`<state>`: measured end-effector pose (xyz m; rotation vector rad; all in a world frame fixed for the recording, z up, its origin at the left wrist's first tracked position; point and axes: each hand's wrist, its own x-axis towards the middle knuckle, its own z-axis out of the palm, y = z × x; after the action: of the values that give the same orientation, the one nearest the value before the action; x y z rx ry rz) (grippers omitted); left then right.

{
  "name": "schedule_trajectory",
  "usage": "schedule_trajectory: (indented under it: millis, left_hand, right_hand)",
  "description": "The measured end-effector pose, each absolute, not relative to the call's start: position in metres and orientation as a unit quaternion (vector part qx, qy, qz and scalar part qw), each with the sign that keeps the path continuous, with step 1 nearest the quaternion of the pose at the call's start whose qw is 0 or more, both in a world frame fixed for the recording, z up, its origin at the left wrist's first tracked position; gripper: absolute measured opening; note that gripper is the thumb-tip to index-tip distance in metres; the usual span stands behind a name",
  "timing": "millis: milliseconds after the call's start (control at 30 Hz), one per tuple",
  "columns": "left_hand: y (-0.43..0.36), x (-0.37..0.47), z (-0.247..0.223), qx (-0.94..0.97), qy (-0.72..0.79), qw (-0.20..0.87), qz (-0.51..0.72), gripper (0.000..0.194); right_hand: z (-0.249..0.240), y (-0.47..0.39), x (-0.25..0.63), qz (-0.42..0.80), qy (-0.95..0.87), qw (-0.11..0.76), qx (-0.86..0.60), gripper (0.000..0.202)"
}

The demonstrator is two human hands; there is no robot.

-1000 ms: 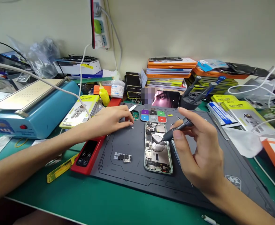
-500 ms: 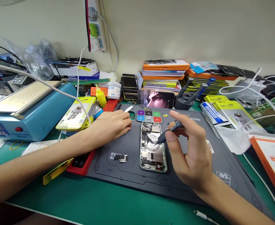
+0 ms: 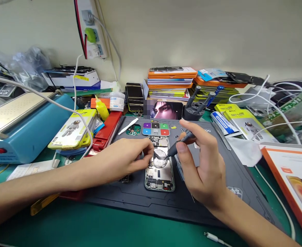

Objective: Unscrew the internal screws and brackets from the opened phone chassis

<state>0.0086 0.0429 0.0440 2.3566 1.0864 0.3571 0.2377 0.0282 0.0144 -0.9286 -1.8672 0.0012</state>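
An opened phone (image 3: 163, 171), its inner parts and a round coil showing, lies on the dark grey work mat (image 3: 109, 202). My left hand (image 3: 134, 156) is closed, fingertips pinched over the phone's left edge near the coil; a dark strip shows beside them, but I cannot tell whether they grip it. Between its fingers and thumb my right hand (image 3: 204, 157) holds a slim dark grey screwdriver (image 3: 175, 149), slanted down with its tip over the coil. A small circuit board (image 3: 125, 178) is partly hidden under my left wrist.
Behind the phone are a coloured magnetic screw pad (image 3: 155, 129), a white stick tool (image 3: 128, 126) and a propped phone playing video (image 3: 166, 109). Battery boxes (image 3: 73, 128) and a blue machine (image 3: 42, 133) stand left; an orange-edged box (image 3: 290, 178) lies right.
My left hand has moved right, from beside the white stick tool to the opened phone's left edge. The screwdriver stays over the coil. The view has shifted slightly.
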Motion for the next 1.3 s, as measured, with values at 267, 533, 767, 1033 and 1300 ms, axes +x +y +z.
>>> schedule_trajectory:
  millis: [267, 533, 767, 1033, 1300]
  left_hand:
    - [0.051, 0.009, 0.024, 0.817, 0.397, 0.371, 0.196, 0.009]
    - [0.070, -0.016, 0.052, 0.817, 0.456, 0.278, 0.218, 0.014]
    - [0.098, -0.041, 0.065, 0.874, 0.459, 0.125, 0.099, 0.015]
    - [0.094, -0.039, 0.050, 0.912, 0.397, 0.096, 0.038, 0.007]
    - [0.070, -0.022, 0.043, 0.915, 0.400, 0.037, 0.033, 0.014]
  right_hand:
    - [0.015, 0.028, 0.238, 0.130, -0.731, 0.551, -0.382, 0.047]
    - [0.015, 0.031, 0.240, 0.212, -0.681, 0.569, -0.410, 0.039]
    - [0.013, 0.029, 0.234, 0.186, -0.703, 0.568, -0.385, 0.044]
    - [0.014, 0.025, 0.234, 0.190, -0.705, 0.556, -0.398, 0.042]
    - [0.014, 0.025, 0.232, 0.182, -0.700, 0.561, -0.403, 0.041]
